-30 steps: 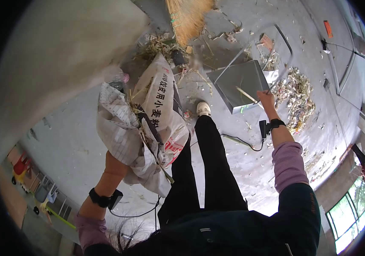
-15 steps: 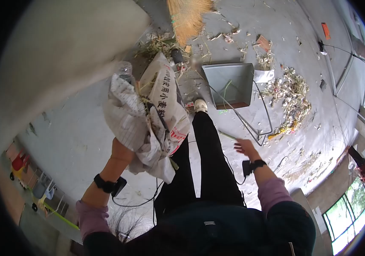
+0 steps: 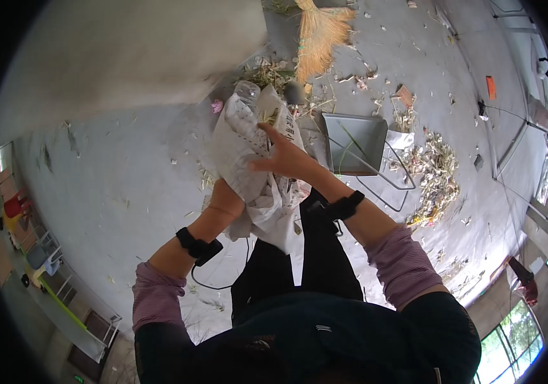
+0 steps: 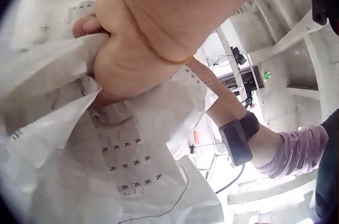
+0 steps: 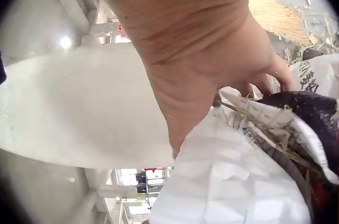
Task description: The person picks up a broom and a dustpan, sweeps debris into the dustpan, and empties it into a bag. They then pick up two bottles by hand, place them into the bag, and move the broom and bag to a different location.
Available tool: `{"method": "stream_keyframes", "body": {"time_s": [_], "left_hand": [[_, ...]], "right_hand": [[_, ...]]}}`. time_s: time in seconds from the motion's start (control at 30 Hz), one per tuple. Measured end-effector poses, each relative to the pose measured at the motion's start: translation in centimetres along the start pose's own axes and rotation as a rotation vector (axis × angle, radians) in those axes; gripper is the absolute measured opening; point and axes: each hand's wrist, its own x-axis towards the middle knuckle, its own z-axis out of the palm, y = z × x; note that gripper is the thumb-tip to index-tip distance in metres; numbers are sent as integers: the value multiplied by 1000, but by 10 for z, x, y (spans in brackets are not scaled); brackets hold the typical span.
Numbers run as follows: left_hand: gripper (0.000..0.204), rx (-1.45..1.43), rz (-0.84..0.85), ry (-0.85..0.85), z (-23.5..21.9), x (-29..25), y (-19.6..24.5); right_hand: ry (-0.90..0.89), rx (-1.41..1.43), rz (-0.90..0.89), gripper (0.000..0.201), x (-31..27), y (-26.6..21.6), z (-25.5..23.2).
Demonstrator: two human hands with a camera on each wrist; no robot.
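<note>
A white woven sack [image 3: 242, 137] with dark printing stands bunched in front of the legs, dry stalks showing in its mouth. My left hand [image 3: 226, 200] grips its near left side; in the left wrist view the hand [image 4: 127, 49] is curled into the folded white cloth [image 4: 58, 181]. Over the top of the sack reaches my right hand [image 3: 287, 157], thumb and forefinger spread apart. In the right wrist view this hand [image 5: 212, 70] lies across the sack's edge, beside the stalks [image 5: 270, 136]; its thumb tip is partly hidden.
A grey dustpan [image 3: 358, 144] with a wire handle stands right of the sack. Beyond are a straw broom [image 3: 322, 38] and scattered scraps, with a heap of plant litter [image 3: 437, 169] at right. A pale curved surface [image 3: 133, 51] fills the upper left.
My right hand has left the dustpan's handle and moved left to the sack. The dustpan has tipped to show its inside. The left hand and sack have shifted up and right in view.
</note>
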Motion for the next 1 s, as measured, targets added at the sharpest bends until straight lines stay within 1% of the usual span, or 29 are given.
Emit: {"method": "stream_keyframes", "body": {"time_s": [0.03, 0.07, 0.13, 0.17, 0.23, 0.27, 0.3, 0.33, 0.37, 0.4, 0.43, 0.47, 0.5, 0.53, 0.57, 0.6, 0.63, 0.67, 0.7, 0.73, 0.8, 0.83, 0.87, 0.9, 0.93, 0.97, 1.0], "left_hand": [[35, -63, 6, 135, -9, 2, 9], [35, -68, 2, 146, -8, -1, 4], [32, 121, 85, 95, -9, -5, -1], [32, 114, 79, 104, -12, -7, 0], [31, 254, -163, -485, -26, -6, 7], [31, 245, -166, -479, -41, -2, 15], [34, 153, -187, -557, -60, 2, 23], [36, 62, -207, -635, -70, 4, 26], [36, 57, -210, -632, -69, 0, 22], [42, -188, -170, -485, -69, -5, 14], [49, -428, -127, -331, -73, -9, 9], [49, -431, -132, -329, -76, -13, 4], [50, -667, -183, -221, -79, -17, 0], [52, -900, -230, -108, -85, -18, -1], [50, -921, -255, -117, -96, -17, 2], [50, -924, -255, -115, -94, -19, -1], [49, -1086, -348, -28, -92, -20, -3], [49, -1246, -440, 61, -89, -22, -5], [46, -1283, -456, 117, -86, -23, -6], [46, -1286, -451, 116, -84, -23, -5], [38, -1386, -466, 261, -76, -22, -2], [38, -1390, -461, 258, -77, -20, 1], [35, -1450, -469, 309, -77, -19, 5], [31, -1509, -478, 362, -78, -17, 7], [31, -1510, -476, 359, -81, -16, 9], [27, -1501, -474, 374, -85, -16, 11], [23, -1491, -473, 389, -88, -17, 12]], "right_hand": [[-27, -16, -16, 85, 3, -3, 5], [-33, -26, -20, 85, 4, -5, 8], [-85, -70, 71, 74, 0, -3, 11], [-92, -80, 70, 74, -4, -1, 15], [46, -37, 47, 63, -13, 2, 21], [39, -46, 48, 63, -19, 0, 23], [116, -50, 69, 61, -26, -2, 25], [193, -52, 90, 59, -32, -3, 28], [276, -114, 124, 48, -39, -4, 30], [270, -117, 122, 48, -44, -5, 30], [303, -42, 145, 45, -49, -7, 29], [336, 36, 170, 41, -54, -9, 29], [377, 8, 153, 32, -60, -11, 31], [375, 7, 155, 32, -64, -10, 33], [405, -66, 69, 31, -68, -7, 36], [434, -139, -17, 31, -71, -5, 39], [433, -142, -17, 31, -74, -3, 43], [413, -232, -100, 31, -77, -1, 49], [394, -324, -181, 32, -79, 2, 53], [396, -328, -180, 32, -78, -3, 55], [214, -366, -228, 33, -76, -12, 62], [109, -422, -223, 34, -71, -14, 64], [112, -425, -220, 34, -65, -16, 68], [39, -434, -243, 36, -60, -17, 72], [-35, -442, -264, 38, -53, -19, 76], [-34, -441, -261, 38, -46, -17, 81], [-17, -426, -306, 38, -36, -14, 86]]}}
